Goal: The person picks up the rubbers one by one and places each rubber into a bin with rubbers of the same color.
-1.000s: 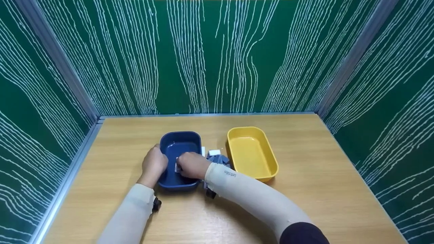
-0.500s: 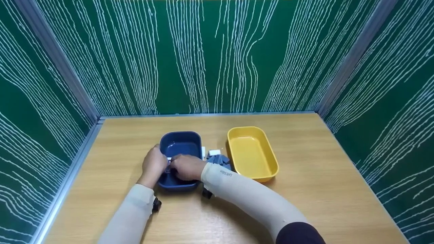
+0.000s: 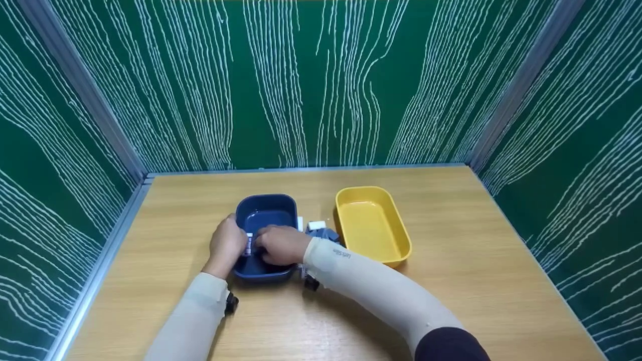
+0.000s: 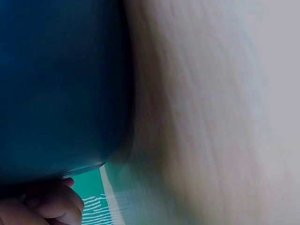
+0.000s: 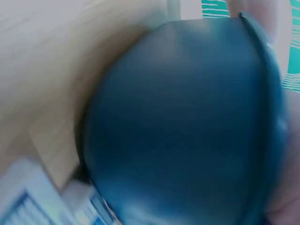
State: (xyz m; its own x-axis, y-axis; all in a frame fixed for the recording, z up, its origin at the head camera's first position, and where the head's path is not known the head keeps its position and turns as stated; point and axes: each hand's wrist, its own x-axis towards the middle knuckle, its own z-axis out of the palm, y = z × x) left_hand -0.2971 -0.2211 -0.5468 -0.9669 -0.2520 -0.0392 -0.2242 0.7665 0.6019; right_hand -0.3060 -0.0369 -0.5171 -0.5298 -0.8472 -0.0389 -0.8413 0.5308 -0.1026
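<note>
My left hand [image 3: 228,243] grips the left rim of a dark blue rectangular bin [image 3: 266,200]. In the left wrist view its curled fingers [image 4: 54,204] show at the bin's edge. A small white item with purplish markings [image 3: 248,244] stands inside against the left wall, right beside those fingers. My right hand [image 3: 282,244] reaches over the right rim into the bin, its bent fingers a short way right of the small item. Its fingertips point down and are partly hidden. The right wrist view is mostly filled by the bin's outer wall [image 5: 183,117].
A yellow bin [image 3: 373,225] stands to the right on the wooden table [image 3: 281,326]. Between the bins lie white and grey-blue pieces [image 3: 321,230], partly covered by the right forearm. Green panels [image 3: 311,100] with white lines enclose the table's back and sides.
My right hand carried the small white item leftward to the bin's left wall, let it go there and drew back slightly right. The left hand stayed on the rim.
</note>
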